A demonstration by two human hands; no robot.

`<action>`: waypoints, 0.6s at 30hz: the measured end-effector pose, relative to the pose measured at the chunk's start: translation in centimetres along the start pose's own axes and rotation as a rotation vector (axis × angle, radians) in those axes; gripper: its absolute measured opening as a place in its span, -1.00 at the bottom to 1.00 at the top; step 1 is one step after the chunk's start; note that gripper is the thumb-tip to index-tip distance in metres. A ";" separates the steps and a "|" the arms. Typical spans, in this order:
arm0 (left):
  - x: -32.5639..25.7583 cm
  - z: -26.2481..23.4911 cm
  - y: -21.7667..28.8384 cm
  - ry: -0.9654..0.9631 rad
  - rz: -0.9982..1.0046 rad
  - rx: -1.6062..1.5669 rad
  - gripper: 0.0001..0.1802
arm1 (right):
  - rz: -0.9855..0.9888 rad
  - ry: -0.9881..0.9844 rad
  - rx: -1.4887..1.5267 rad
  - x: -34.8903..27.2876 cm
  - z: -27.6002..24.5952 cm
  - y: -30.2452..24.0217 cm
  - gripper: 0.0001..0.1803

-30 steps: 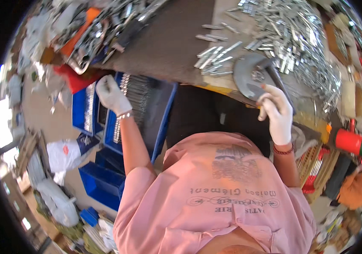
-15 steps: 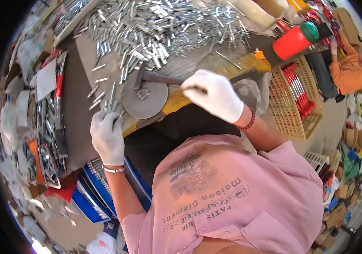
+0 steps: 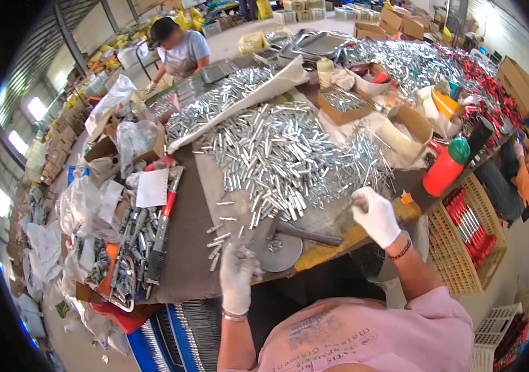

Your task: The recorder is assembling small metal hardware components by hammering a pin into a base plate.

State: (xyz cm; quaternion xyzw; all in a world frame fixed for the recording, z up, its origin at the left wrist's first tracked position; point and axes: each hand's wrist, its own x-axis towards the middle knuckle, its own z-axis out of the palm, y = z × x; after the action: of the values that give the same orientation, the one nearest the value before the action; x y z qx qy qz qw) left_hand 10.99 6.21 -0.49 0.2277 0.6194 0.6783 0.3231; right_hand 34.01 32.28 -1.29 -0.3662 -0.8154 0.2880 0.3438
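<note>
Flanking the disc (image 3: pixel 286 259) and hammer (image 3: pixel 312 235) on the worktop (image 3: pixel 181 260) are the gloved left hand (image 3: pixel 237 280) and right hand (image 3: pixel 376 217). Left: blurred; opening and grip cannot be told. Right: half curled; any hold cannot be told. Rods (image 3: pixel 277 161) lie heaped beyond the disc, pins (image 3: pixel 367 156) to their right.

Left grip (image 3: pixel 238 279) blurred beside grey disc (image 3: pixel 288 255); hammer (image 3: pixel 309 234) partly on disc; right grip (image 3: pixel 376 218) near metal pins (image 3: pixel 367 162).
</note>
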 end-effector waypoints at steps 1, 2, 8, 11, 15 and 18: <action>-0.1 0.2 -0.1 -0.083 -0.056 -0.040 -0.61 | 0.034 -0.078 0.103 -0.1 0.2 -2.3 -0.68; -0.2 0.6 -0.1 -0.110 -0.092 0.001 -0.63 | 0.058 -0.169 0.248 -0.5 1.1 -3.4 -0.69; -1.0 1.5 -1.4 -0.090 -0.148 0.240 -0.80 | -0.066 -0.513 0.398 -3.4 6.6 -7.7 -0.92; -1.1 0.0 -2.6 -0.001 0.240 0.574 -0.82 | -0.314 -0.495 0.069 -3.4 7.4 -7.1 -0.92; -0.8 -1.9 -3.6 0.014 0.335 0.769 -0.81 | -0.436 -0.522 -0.070 -2.8 7.6 -7.2 -0.95; -0.2 -1.2 -1.7 -0.008 0.523 0.950 -0.87 | -0.545 -0.473 -0.217 -2.3 7.9 -7.8 -0.92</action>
State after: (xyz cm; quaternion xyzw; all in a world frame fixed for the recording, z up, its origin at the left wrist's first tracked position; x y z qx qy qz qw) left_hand 10.55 5.28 -2.27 0.4979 0.7793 0.3805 0.0075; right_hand 25.97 24.37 -1.17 -0.0936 -0.9655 0.1743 0.1692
